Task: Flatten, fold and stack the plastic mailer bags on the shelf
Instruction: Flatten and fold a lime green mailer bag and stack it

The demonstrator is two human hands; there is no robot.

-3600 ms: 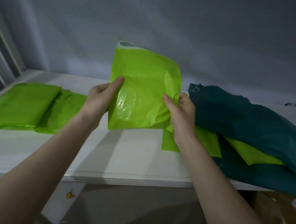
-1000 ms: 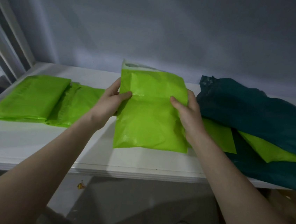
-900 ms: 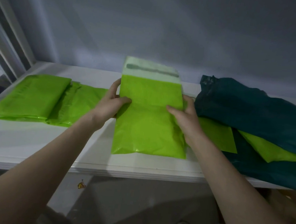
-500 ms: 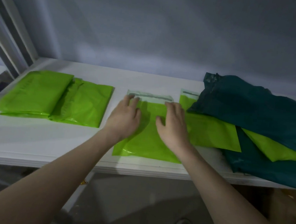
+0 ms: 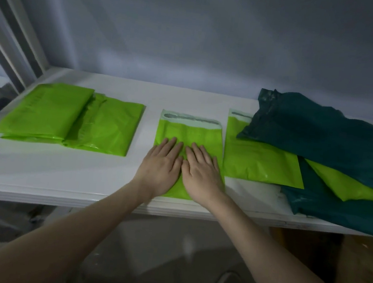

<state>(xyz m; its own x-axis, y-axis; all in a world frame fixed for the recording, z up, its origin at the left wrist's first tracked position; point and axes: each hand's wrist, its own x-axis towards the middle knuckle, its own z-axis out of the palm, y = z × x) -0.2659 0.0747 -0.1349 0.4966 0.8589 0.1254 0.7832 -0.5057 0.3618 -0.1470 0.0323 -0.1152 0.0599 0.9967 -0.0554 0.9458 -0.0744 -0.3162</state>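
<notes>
Both hands lie flat, fingers straight, side by side on the green bag (image 5: 189, 134) in the middle of the shelf (image 5: 39, 172): my left hand (image 5: 161, 163) and right hand (image 5: 202, 168) press down and grasp nothing.

At far left, the folded stack (image 5: 45, 112) sits with a second folded bag (image 5: 111, 128) leaning half over its right edge (not very square). When I add this one, I think that lopsided pile could slide apart.

Under my palms, the bag lies open and flat, its pale seal strip (image 5: 191, 120) at the far end. The plastic looks slick; if I sweep outward too hard it may skate on the white surface, or trapped air may leave a crease that spoils the fold. Its near edge is close to the shelf lip, so a pull toward me could drag it off.

Just right, another green bag (image 5: 254, 162) lies partly beneath the teal bags (image 5: 319, 137). My right hand may catch it, and tugging it free later might bring the heap down.
</notes>
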